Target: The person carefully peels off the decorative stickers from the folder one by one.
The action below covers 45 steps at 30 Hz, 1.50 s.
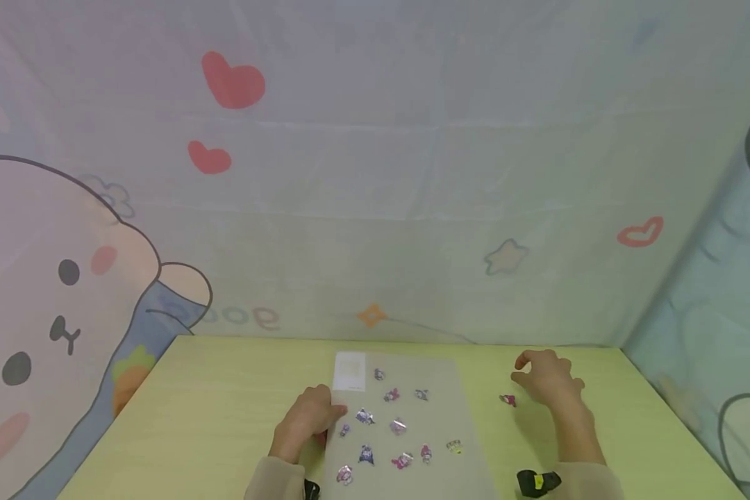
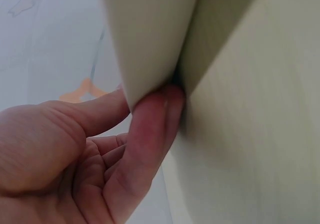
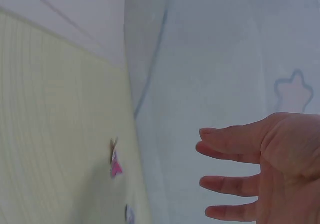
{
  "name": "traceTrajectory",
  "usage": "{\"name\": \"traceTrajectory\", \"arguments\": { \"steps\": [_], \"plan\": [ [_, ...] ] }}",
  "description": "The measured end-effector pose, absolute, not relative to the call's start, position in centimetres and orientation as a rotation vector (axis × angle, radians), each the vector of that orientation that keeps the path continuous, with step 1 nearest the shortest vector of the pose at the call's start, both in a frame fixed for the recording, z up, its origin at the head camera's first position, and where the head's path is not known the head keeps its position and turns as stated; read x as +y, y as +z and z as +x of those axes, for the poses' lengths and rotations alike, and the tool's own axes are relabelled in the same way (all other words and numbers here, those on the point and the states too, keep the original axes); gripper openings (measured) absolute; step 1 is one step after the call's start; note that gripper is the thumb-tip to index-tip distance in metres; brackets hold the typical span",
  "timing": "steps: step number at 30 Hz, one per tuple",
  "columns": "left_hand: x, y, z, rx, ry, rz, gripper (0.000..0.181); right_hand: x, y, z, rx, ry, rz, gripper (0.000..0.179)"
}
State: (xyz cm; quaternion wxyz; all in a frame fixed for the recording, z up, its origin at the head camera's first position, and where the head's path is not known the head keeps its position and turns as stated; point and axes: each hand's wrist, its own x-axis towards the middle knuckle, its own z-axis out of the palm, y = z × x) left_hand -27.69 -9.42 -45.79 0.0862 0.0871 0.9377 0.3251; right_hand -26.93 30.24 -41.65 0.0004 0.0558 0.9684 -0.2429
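Observation:
A pale flat sheet (image 1: 437, 423) lies toward the front middle of the table, with several small shiny cartoon stickers (image 1: 365, 455) scattered over it. My left hand (image 1: 309, 415) pinches its left edge; the left wrist view has the thumb on one face and curled fingers (image 2: 145, 134) on the other, with that edge lifted off the tabletop. Off to the right, my right hand (image 1: 546, 378) hovers above the table, holding nothing. Its fingers (image 3: 230, 185) are extended, thumb and forefinger close together. Just below and left of it, a small pink sticker (image 1: 507, 400) rests on the bare tabletop.
The pale yellow table (image 1: 212, 410) ends at the back against a hanging cloth (image 1: 375, 208) printed with hearts, a star and a bear. Another cloth (image 1: 725, 312) hangs on the right side. A white rectangle (image 1: 348, 372) covers the sheet's far left corner.

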Motion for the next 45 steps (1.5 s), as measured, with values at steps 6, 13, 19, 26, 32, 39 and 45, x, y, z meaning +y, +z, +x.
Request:
{"name": "traceTrajectory", "arguments": {
  "steps": [6, 13, 19, 26, 32, 39, 45],
  "plan": [
    [-9.6, -45.6, -27.7, 2.796, 0.977, 0.235, 0.027, 26.6, -40.8, -26.7, 3.121, -0.710, -0.025, 0.017],
    [-10.0, -45.6, -27.8, 2.806, 0.974, 0.225, 0.026, 21.9, -40.8, -26.1, 3.138, -0.659, -0.222, 0.009],
    [-10.0, -45.7, -27.7, 2.797, 0.979, 0.232, 0.025, 19.6, -41.3, -24.9, 3.133, -0.609, -0.344, 0.006],
    [-9.9, -45.7, -27.9, 2.796, 0.979, 0.219, 0.026, 17.7, -42.7, -24.1, 3.032, -0.511, -0.430, 0.011],
    [-9.8, -46.0, -27.6, 2.795, 0.957, 0.210, 0.027, 16.2, -43.6, -23.4, 2.995, -0.403, -0.522, 0.015],
    [-9.7, -46.0, -27.6, 2.794, 0.978, 0.207, 0.026, 15.1, -44.2, -23.2, 3.009, -0.337, -0.560, 0.021],
    [-9.8, -45.9, -27.5, 2.786, 0.986, 0.210, 0.027, 14.8, -44.0, -22.9, 3.034, -0.365, -0.590, 0.023]
  ]
}}
